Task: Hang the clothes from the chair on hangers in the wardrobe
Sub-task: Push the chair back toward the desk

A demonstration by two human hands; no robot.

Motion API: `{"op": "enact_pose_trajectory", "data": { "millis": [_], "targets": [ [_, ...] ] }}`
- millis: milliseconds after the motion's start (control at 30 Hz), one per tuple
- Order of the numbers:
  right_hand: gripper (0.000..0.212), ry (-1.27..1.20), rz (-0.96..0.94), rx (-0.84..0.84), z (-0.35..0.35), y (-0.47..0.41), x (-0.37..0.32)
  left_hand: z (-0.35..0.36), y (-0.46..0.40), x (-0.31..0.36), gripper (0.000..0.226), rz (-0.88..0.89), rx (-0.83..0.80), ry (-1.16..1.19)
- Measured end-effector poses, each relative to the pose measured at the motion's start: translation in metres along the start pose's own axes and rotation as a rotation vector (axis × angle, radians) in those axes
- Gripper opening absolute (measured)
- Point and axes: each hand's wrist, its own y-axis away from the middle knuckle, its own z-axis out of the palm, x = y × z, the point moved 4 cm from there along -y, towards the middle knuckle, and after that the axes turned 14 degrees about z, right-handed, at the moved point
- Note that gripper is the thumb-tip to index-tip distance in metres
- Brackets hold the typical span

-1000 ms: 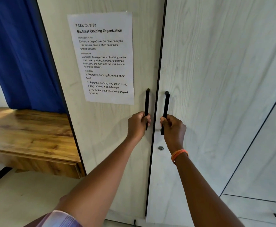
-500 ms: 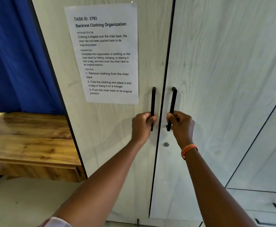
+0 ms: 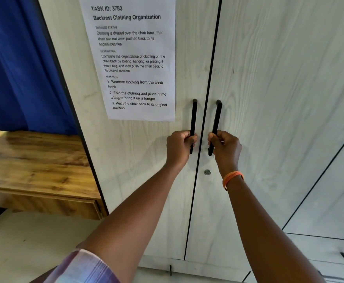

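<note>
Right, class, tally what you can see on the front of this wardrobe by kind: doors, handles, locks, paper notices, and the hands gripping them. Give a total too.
Wardrobe doors: 2, left door and right door
Black handles: 2, left handle and right handle
Keyhole lock: 1
Paper notice: 1
Hands: 2, left hand and right hand
Total: 8

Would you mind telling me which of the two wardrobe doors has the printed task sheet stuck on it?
The left door, whose handle the left hand grips. The task sheet sits above that hand; the right door has only its handle and a small lock.
</note>
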Motion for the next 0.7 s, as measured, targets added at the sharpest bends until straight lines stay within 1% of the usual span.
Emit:
{"op": "enact_pose_trajectory", "data": {
  "millis": [67, 133, 200, 233, 267, 333, 367, 400, 467, 500, 567, 600, 667, 700],
  "targets": [
    [0.025, -0.003, 0.022, 0.012, 0.004, 0.004, 0.005, -0.001, 0.004, 0.006, 0.020, -0.018, 0.008, -0.052],
    [0.016, 0.006, 0.071, 0.102, 0.010, 0.018, 0.017, -0.003, 0.018, 0.015, 0.017, -0.042, -0.007, -0.133],
    [0.034, 0.001, 0.123, 0.201, 0.020, 0.048, 0.035, -0.015, 0.048, 0.015, 0.012, -0.066, -0.012, -0.175],
    [0.040, 0.003, 0.157, 0.190, 0.025, 0.064, 0.046, -0.021, 0.065, 0.009, 0.015, -0.100, -0.031, -0.183],
    [0.040, 0.022, 0.197, 0.081, 0.043, 0.084, 0.060, -0.039, 0.092, -0.001, 0.023, -0.171, -0.035, -0.216],
    [0.036, 0.126, 0.343, -0.261, 0.083, 0.136, 0.099, -0.085, 0.158, -0.030, 0.027, -0.361, -0.015, -0.293],
    [0.035, 0.175, 0.421, -0.417, 0.100, 0.166, 0.116, -0.111, 0.192, -0.042, 0.024, -0.446, -0.007, -0.356],
    [0.036, 0.221, 0.458, -0.545, 0.113, 0.196, 0.127, -0.139, 0.226, -0.050, 0.021, -0.543, -0.008, -0.431],
    [0.034, 0.312, 0.550, -0.753, 0.139, 0.264, 0.154, -0.201, 0.301, -0.051, 0.016, -0.730, -0.008, -0.590],
    [0.037, 0.361, 0.598, -0.868, 0.151, 0.300, 0.163, -0.233, 0.338, -0.045, 0.014, -0.813, 0.027, -0.653],
    [0.049, 0.394, 0.660, -1.040, 0.170, 0.356, 0.186, -0.281, 0.398, -0.026, 0.019, -0.940, 0.095, -0.725],
    [0.060, 0.430, 0.683, -1.096, 0.172, 0.386, 0.178, -0.305, 0.432, -0.011, 0.020, -1.016, 0.127, -0.764],
    [0.093, 0.500, 0.723, -1.224, 0.179, 0.435, 0.190, -0.342, 0.494, 0.009, 0.017, -1.156, 0.153, -0.832],
    [0.102, 0.511, 0.737, -1.280, 0.179, 0.454, 0.191, -0.356, 0.518, 0.018, 0.015, -1.208, 0.150, -0.864]
  ]
}}
